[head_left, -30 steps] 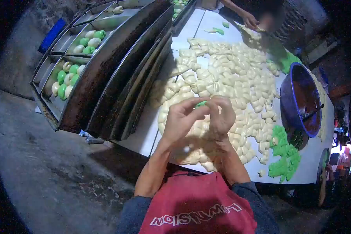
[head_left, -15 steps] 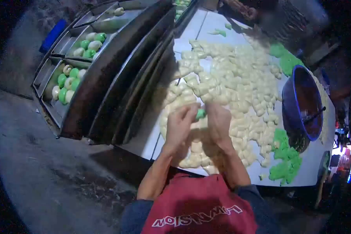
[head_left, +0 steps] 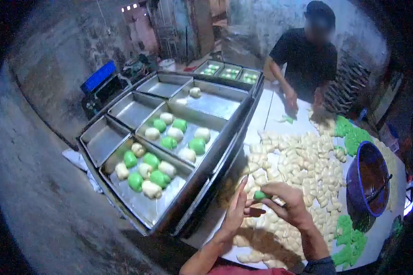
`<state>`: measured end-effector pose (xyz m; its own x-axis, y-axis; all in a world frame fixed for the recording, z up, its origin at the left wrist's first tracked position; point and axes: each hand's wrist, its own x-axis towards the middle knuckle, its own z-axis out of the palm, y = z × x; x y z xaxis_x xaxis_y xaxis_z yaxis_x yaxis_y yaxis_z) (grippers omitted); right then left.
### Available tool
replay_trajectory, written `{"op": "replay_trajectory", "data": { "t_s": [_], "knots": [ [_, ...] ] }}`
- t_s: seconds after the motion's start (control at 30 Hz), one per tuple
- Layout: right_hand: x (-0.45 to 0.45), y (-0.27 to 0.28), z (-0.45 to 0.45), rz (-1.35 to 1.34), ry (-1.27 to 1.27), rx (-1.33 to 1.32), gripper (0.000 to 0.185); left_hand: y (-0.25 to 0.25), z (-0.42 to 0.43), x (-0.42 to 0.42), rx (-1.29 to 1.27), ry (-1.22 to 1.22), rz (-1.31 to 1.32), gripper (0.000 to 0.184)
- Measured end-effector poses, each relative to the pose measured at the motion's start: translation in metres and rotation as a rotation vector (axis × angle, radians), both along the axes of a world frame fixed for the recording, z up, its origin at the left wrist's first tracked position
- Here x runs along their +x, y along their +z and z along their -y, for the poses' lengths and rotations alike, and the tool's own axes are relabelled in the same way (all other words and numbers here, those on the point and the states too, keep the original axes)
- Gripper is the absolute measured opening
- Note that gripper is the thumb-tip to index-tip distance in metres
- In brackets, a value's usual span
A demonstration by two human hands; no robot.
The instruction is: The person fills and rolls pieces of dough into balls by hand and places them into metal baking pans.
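My right hand [head_left: 290, 202] pinches a small green dough piece [head_left: 259, 195] between thumb and fingers. Just left of it, my left hand [head_left: 236, 213] is open, its fingers stretched upward and its palm turned toward the dough. Whether the left fingers touch the green piece, I cannot tell. Beneath both hands, many cream dough pieces [head_left: 298, 160] cover the white table [head_left: 257, 121]. To the left, a metal tray [head_left: 156, 217] holds green and cream dough rolls [head_left: 152, 160].
A purple bowl [head_left: 353, 183] with dark brown contents and a utensil stands at the right. Flat green dough [head_left: 351, 247] lies near it. A person [head_left: 303, 59] in a dark shirt works across the table. Further metal trays [head_left: 135, 110] stand at the left.
The view has swung up and left, bringing the trays and the other person into sight. My hands, both closed near the green dough before, have parted; the left has opened.
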<state>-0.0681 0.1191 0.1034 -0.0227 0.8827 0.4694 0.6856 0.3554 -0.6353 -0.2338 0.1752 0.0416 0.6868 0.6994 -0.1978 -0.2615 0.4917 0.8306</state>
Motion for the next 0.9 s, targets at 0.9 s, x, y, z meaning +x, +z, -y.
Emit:
{"op": "replay_trajectory", "data": {
  "t_s": [0.9],
  "knots": [
    [-0.063, 0.095, -0.367, 0.806, 0.042, -0.038, 0.027, -0.057, 0.002, -0.037, -0.111, -0.292, -0.503, 0.076]
  ]
}}
